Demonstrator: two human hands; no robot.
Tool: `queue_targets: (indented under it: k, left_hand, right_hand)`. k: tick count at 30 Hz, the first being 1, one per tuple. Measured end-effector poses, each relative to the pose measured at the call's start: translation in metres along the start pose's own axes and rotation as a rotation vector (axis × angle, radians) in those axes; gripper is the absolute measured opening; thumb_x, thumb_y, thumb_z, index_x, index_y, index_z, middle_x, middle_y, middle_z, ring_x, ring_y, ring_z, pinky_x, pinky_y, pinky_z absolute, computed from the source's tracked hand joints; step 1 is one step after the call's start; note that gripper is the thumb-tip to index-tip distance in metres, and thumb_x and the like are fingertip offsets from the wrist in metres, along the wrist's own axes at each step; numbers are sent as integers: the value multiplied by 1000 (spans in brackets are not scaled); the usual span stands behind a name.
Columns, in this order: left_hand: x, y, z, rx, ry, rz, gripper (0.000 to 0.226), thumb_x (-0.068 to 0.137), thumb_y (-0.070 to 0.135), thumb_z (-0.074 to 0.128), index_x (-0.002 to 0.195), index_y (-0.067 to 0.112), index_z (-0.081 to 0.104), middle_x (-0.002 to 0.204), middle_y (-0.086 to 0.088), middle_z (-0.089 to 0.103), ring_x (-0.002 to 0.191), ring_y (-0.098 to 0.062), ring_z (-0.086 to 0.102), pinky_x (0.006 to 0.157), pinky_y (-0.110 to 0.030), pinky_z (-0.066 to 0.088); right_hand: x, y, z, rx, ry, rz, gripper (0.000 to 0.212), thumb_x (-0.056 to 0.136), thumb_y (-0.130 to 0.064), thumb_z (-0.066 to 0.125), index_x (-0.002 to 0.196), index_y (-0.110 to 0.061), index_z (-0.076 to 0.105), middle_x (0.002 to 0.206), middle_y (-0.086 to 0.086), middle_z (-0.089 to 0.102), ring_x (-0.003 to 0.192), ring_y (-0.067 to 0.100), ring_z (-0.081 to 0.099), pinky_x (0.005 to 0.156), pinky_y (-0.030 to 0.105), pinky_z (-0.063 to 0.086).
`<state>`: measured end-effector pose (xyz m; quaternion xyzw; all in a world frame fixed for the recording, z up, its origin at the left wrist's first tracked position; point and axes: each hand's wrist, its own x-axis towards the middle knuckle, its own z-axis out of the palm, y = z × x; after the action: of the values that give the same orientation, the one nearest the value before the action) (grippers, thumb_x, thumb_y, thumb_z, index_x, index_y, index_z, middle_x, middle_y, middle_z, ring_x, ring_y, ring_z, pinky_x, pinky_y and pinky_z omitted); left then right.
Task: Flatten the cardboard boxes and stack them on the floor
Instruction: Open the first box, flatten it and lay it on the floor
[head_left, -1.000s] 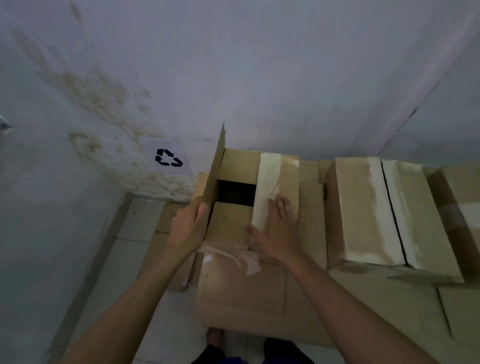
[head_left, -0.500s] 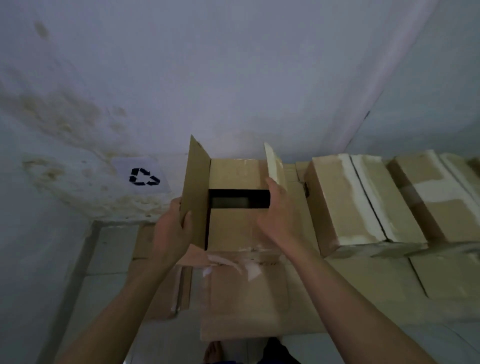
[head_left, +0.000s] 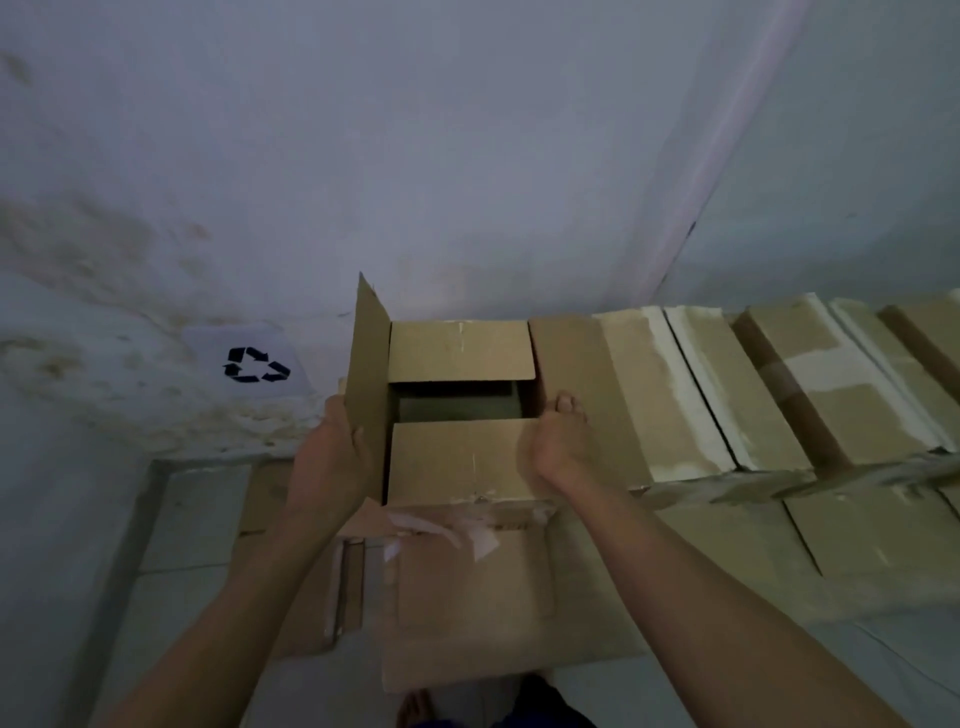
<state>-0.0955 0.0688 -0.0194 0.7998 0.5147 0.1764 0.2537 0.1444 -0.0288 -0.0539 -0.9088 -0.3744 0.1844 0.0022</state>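
Boxes (head_left: 727, 395) wait taped along the wall; the open box (head_left: 462, 457) sits before me atop flattened cardboard (head_left: 467, 623). My left hand (head_left: 332, 457) grips its upright left flap (head_left: 369, 395); my right hand (head_left: 558, 441) presses the right flap (head_left: 576, 374) outward, fingers relaxed, to spread it for collapsing.
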Motion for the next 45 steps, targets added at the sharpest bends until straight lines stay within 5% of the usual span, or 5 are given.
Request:
queue_targets:
  k: [10, 15, 24, 35, 45]
  left_hand:
    - [-4, -3, -1, 18, 5, -46, 23, 103, 9, 40, 122, -3, 42, 76, -12, 54, 53, -12, 41, 45, -25, 22]
    - [-5, -3, -3, -42, -40, -79, 31, 104, 11, 38, 133, 1, 35, 71, -2, 50, 54, -13, 46, 43, -27, 30]
    - [-4, -11, -3, -145, -45, -84, 33, 105, 14, 37, 137, 6, 33, 77, -6, 55, 58, -15, 50, 47, -29, 41]
    - [27, 6, -3, 567, -21, 44, 72, 83, 3, 65, 145, 5, 30, 162, -20, 13, 150, -38, 14, 119, -56, 22]
    - [118, 47, -14, 545, -139, 73, 55, 87, 11, 59, 137, 4, 37, 81, -9, 55, 69, -26, 55, 61, -34, 50]
  right_hand:
    - [-10, -72, 10, 26, 71, -424, 43, 96, -38, 45, 132, -17, 59, 125, 9, 64, 122, 28, 56, 119, 49, 22]
    - [-38, -79, -50, 164, 39, -284, 32, 87, -39, 59, 67, -15, 64, 56, -2, 56, 50, 16, 51, 48, 22, 35]
    - [-88, -35, 26, -15, -417, -338, 69, 89, -56, 62, 149, -32, 41, 149, 1, 49, 138, 23, 43, 121, 44, 21]
    - [-45, -18, 14, 365, -213, -243, 69, 91, -51, 63, 150, -24, 42, 154, 2, 44, 140, 24, 43, 109, 31, 36]
    - [53, -51, 1, 218, -349, -360, 75, 100, -37, 54, 160, -17, 13, 167, 8, 10, 153, 26, 11, 123, 37, 15]
